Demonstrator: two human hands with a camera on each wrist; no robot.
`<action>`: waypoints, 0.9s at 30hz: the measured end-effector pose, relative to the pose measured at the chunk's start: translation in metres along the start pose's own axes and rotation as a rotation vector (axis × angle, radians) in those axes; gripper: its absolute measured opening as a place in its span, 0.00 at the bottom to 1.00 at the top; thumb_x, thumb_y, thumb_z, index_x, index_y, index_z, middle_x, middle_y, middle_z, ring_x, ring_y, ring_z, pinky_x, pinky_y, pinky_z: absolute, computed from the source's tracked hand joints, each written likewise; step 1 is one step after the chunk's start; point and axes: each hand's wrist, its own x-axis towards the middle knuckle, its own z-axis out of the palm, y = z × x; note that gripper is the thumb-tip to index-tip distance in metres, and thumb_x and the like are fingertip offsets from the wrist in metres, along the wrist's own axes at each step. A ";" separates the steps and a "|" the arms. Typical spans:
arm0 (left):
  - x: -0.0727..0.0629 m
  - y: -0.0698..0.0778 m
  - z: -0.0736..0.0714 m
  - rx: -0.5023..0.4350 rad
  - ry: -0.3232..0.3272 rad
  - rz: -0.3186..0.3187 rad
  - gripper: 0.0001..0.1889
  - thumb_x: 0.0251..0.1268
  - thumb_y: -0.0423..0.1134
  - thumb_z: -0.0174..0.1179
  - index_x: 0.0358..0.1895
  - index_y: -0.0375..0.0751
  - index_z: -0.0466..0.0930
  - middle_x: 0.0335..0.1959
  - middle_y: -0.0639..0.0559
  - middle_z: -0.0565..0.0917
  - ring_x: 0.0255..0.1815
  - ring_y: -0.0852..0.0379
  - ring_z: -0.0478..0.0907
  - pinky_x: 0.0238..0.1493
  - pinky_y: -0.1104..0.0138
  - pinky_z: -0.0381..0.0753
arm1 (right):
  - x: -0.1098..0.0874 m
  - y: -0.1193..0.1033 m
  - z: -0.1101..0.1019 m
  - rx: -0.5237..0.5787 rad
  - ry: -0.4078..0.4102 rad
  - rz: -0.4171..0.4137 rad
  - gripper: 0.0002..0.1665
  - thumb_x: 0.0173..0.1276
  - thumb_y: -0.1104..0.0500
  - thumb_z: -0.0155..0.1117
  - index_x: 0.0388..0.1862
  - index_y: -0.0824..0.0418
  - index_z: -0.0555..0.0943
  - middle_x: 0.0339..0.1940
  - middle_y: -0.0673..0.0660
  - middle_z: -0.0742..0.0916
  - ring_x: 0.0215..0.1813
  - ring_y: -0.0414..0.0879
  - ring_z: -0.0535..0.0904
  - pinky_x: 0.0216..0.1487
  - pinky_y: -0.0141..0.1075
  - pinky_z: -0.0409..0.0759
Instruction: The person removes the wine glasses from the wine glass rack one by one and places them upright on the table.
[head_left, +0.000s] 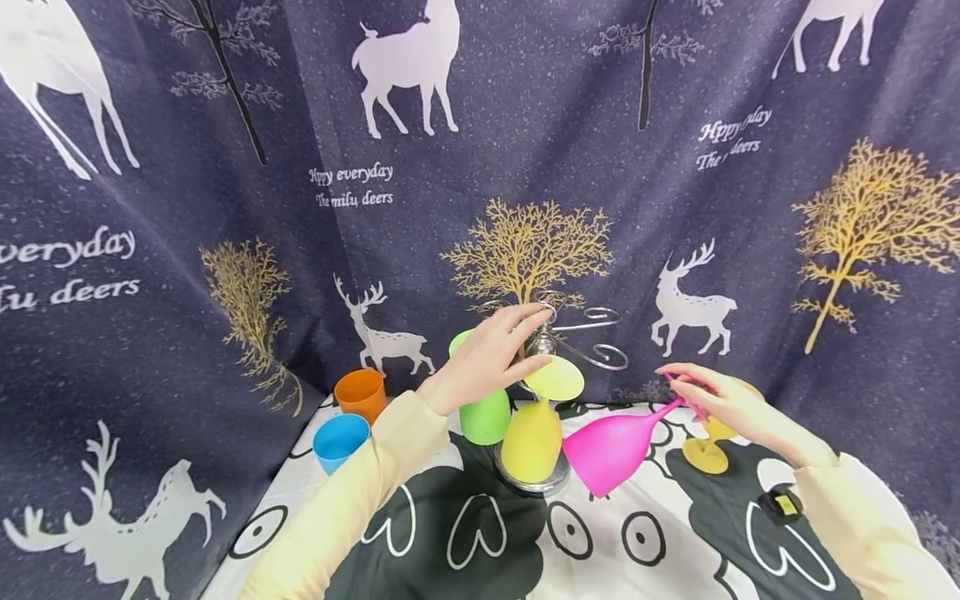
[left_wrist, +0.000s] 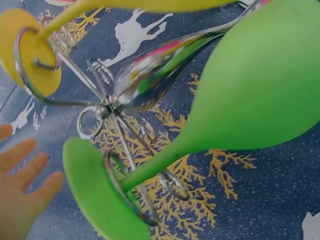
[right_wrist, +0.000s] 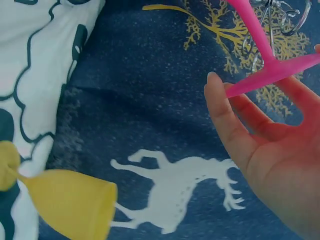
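Observation:
A pink wine goblet [head_left: 615, 450] hangs tilted, bowl down and to the left, its foot [right_wrist: 272, 75] held at the rim between the fingers of my right hand [head_left: 723, 408]. To its left stands a silver wire stemware rack [head_left: 545, 342] with curled arms. A yellow goblet [head_left: 531, 446] and a green goblet [left_wrist: 250, 95] hang upside down from it by their feet. My left hand [head_left: 491, 354] is beside the top of the rack, fingers extended, holding nothing. In the left wrist view its fingers are apart from the green foot.
Another yellow goblet [head_left: 705, 456] stands upright on the patterned cloth behind my right hand. An orange cup [head_left: 360, 393] and a blue cup [head_left: 340, 437] sit at the left. A dark deer-print curtain [head_left: 480, 167] rises close behind the rack.

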 end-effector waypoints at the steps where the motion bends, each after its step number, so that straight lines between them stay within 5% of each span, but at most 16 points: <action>1: -0.002 0.002 0.001 -0.005 0.017 0.031 0.29 0.65 0.49 0.53 0.65 0.37 0.61 0.61 0.42 0.63 0.62 0.51 0.59 0.60 0.62 0.57 | -0.001 0.003 0.001 0.038 -0.010 -0.014 0.19 0.72 0.60 0.47 0.58 0.66 0.69 0.22 0.55 0.73 0.19 0.50 0.69 0.20 0.37 0.72; 10: -0.017 0.015 0.009 -0.012 0.081 0.189 0.31 0.65 0.55 0.48 0.64 0.37 0.62 0.62 0.44 0.64 0.63 0.53 0.58 0.61 0.63 0.54 | -0.015 0.028 0.014 0.299 -0.120 0.048 0.19 0.75 0.59 0.39 0.59 0.64 0.68 0.31 0.67 0.75 0.25 0.46 0.73 0.23 0.41 0.76; 15: -0.021 0.022 0.011 -0.007 0.082 0.235 0.31 0.65 0.55 0.49 0.64 0.37 0.61 0.62 0.43 0.63 0.64 0.53 0.57 0.61 0.62 0.54 | -0.021 0.037 0.026 0.383 -0.137 0.109 0.23 0.75 0.57 0.39 0.61 0.72 0.62 0.44 0.56 0.77 0.39 0.48 0.77 0.34 0.46 0.78; 22: -0.021 0.043 0.017 0.090 0.070 0.428 0.35 0.55 0.55 0.59 0.62 0.36 0.65 0.62 0.41 0.63 0.63 0.48 0.58 0.62 0.59 0.53 | -0.026 0.053 0.041 0.612 -0.217 0.135 0.21 0.76 0.56 0.34 0.58 0.42 0.72 0.50 0.49 0.77 0.46 0.49 0.76 0.41 0.49 0.76; 27: -0.020 0.055 0.022 0.141 0.070 0.543 0.33 0.59 0.60 0.50 0.60 0.39 0.70 0.64 0.39 0.62 0.64 0.46 0.56 0.60 0.56 0.55 | -0.027 0.061 0.049 0.785 -0.303 0.125 0.24 0.76 0.57 0.29 0.61 0.50 0.70 0.51 0.53 0.76 0.48 0.51 0.76 0.43 0.50 0.74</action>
